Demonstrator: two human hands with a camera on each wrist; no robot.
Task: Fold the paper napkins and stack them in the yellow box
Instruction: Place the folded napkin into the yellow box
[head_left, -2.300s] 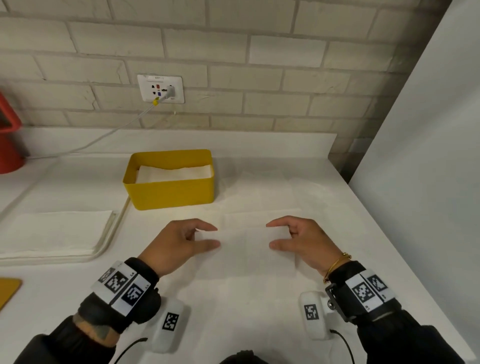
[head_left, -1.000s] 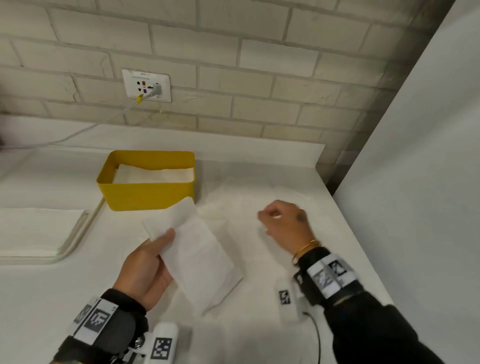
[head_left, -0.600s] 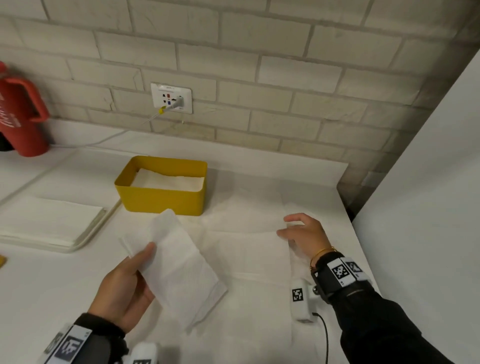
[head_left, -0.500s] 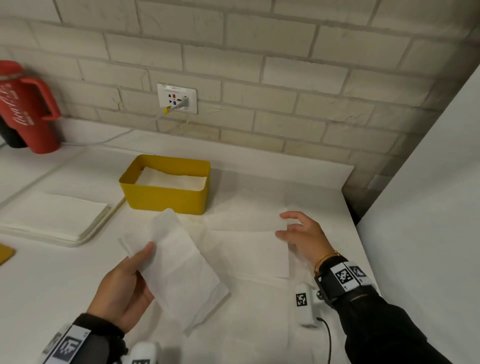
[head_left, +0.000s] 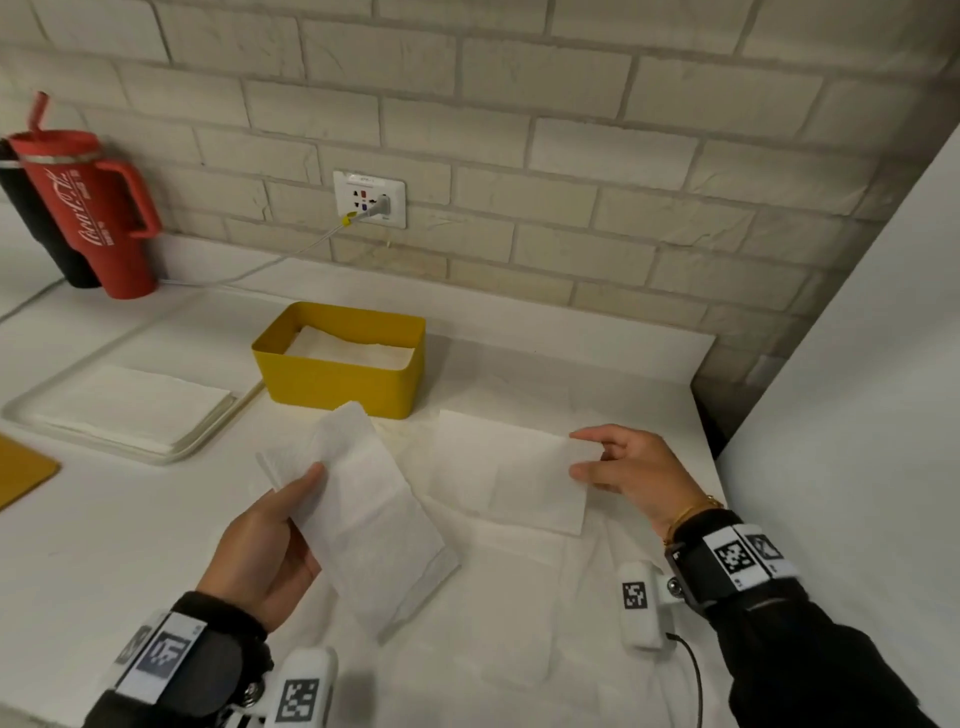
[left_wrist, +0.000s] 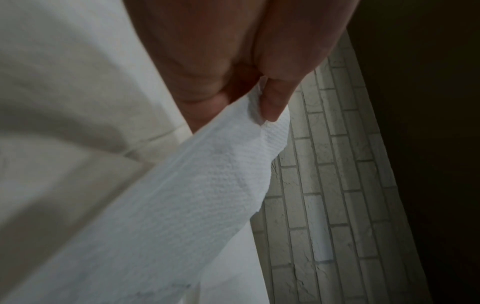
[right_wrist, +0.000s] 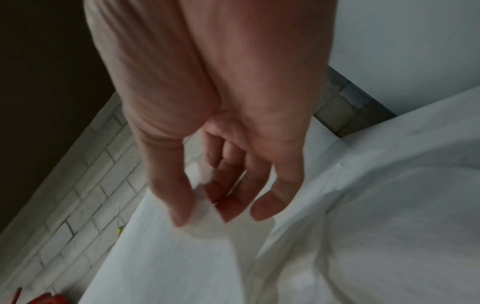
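Left hand (head_left: 260, 551): palm up, thumb clamped over the upper left edge of a folded white paper napkin (head_left: 363, 514); grip confirmed in the left wrist view, thumb (left_wrist: 275, 98) pressing the embossed paper against the fingers beneath.
Folded white paper napkin: long narrow strip, several layers visible at the lower end, held slanted above the counter, upper end pointing toward the yellow box, lower end toward the viewer.
Right hand (head_left: 631, 470): fingers curled, thumb and forefinger pinching the right edge of a second white paper napkin (head_left: 506, 467); right wrist view blurred, fingertips (right_wrist: 265, 207) seen closing on a lifted paper edge.
Second white paper napkin: broad rectangle, lying mostly flat on the counter, right edge raised slightly at the pinch; just right of the held strip, near edges overlapping or touching, exact contact not determinable.
Yellow rectangular plastic box (head_left: 337, 387): open top, standing on the counter beyond both napkins, near the far tip of the held strip; white folded napkins (head_left: 353, 351) already inside, count not determinable.
White countertop (head_left: 104, 545): covered under the hands by a thin white sheet, creased.
White rimmed tray (head_left: 202, 439): left of the box, touching or nearly touching its corner, carrying a stack of flat white napkins (head_left: 124, 402).
Red handled tumbler with straw (head_left: 83, 208): far left, upright against the brick wall.
White wall socket (head_left: 370, 200): above the box, one white cable plugged in.
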